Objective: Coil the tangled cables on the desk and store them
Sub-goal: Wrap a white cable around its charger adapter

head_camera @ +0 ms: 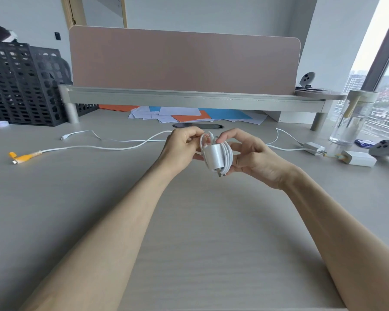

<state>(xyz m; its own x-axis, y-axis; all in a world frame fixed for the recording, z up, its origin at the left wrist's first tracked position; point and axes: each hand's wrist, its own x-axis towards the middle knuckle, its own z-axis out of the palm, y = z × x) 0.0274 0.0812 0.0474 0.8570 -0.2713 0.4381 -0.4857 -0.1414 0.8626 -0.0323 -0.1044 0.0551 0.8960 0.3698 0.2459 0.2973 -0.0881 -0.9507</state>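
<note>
A white charger with its cable wound around it (217,154) is held above the middle of the desk between both hands. My right hand (252,158) grips the bundle from the right side, plug prongs pointing down. My left hand (181,147) pinches a loose loop of the same cable at the top left of the bundle. Two more white cables lie on the desk behind: one with an orange multi-tip end (24,156) at the left, one with a small white plug (64,137). Both run right toward two white adapters (313,148) (358,158).
A grey monitor shelf (189,97) spans the back, with coloured papers (193,115) under it. Black mesh crates (20,86) stand at the left. A glass jar (350,122) and a grey game controller (386,149) sit at the right, by the window.
</note>
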